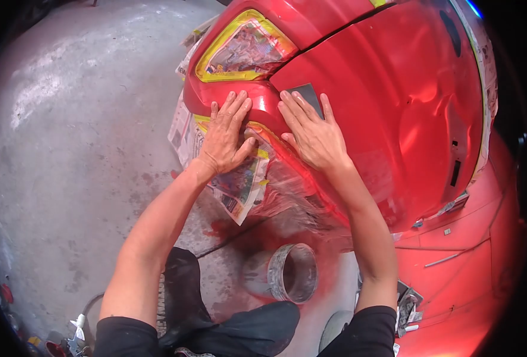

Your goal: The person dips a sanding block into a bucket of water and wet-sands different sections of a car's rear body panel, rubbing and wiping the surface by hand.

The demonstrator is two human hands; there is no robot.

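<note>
My left hand (226, 135) lies with its fingers spread on the red car body (370, 89), just below the headlight area (245, 47), which is masked with newspaper and yellow tape. To its right, my right hand (314, 128) rests on the red panel, fingers extended and thumb apart. A dark grey sheet (308, 97) shows beneath and between the fingers of my right hand, lying against the panel. Below both hands, masking paper (239, 190) and clear plastic film (290, 190) hang from the lower edge of the body.
A round bucket (278, 273) stands on the grey floor (85, 149) near my knees. At the lower right lie crumpled items (407, 306) and a thin rod (442, 260) on a red surface. A spray gun (77, 336) is at the lower left.
</note>
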